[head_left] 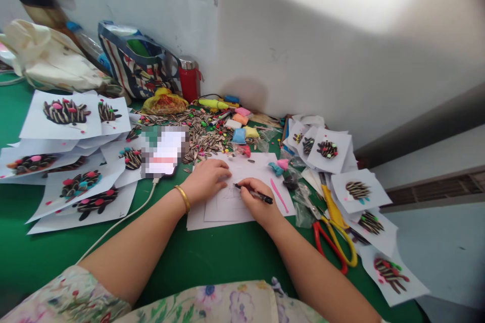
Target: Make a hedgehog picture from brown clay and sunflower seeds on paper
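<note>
My right hand point(259, 201) grips a black pen point(261, 196), its tip down on a white sheet of paper point(223, 212) that bears faint dark lines. Flat on the same paper rests my left hand point(207, 179), fingers spread, with a gold bangle on the wrist. A thin pink strip of clay point(279, 196) lies on the paper right of the pen. Close beyond the sheet are a heap of striped sunflower seeds point(200, 136) and small packs of coloured clay, among them a blue pack point(239, 136) and a yellow pack point(252, 132).
Paper cards with seed-and-clay figures pile up at left point(83, 181) and right point(358, 189). Scissors point(333, 242) with red and yellow handles lie right of the paper. A phone point(164, 154) on a white cable is at left. A red flask point(188, 81) and striped bag point(132, 65) stand behind.
</note>
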Motion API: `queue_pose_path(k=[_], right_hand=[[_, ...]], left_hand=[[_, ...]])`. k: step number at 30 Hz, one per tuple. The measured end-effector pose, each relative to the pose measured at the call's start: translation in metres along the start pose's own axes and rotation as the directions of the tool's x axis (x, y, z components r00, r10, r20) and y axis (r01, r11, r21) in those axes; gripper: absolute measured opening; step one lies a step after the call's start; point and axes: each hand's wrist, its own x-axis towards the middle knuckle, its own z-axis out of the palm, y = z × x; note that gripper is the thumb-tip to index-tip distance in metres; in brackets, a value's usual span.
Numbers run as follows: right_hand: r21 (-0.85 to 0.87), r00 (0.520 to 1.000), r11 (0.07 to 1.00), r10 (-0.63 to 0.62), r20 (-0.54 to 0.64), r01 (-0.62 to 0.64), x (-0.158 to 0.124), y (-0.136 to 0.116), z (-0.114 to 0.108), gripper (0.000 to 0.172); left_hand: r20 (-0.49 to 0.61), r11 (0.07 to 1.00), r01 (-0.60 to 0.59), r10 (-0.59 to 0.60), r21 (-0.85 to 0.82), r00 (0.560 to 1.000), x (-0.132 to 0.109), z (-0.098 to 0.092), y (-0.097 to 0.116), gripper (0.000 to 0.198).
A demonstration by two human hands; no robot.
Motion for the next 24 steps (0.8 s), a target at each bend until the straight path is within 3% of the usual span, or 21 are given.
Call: queue_pose_path(k=[24], right_hand=[[0.006, 0.998, 0.998, 0.067, -0.003, -0.067, -0.0014, 0.0008, -0.0047, 0.018]], left_hand=[[0.013, 1.000, -0.002, 0.002, -0.009, 1.000, -0.0009, -0.0019, 0.0000, 0.025]])
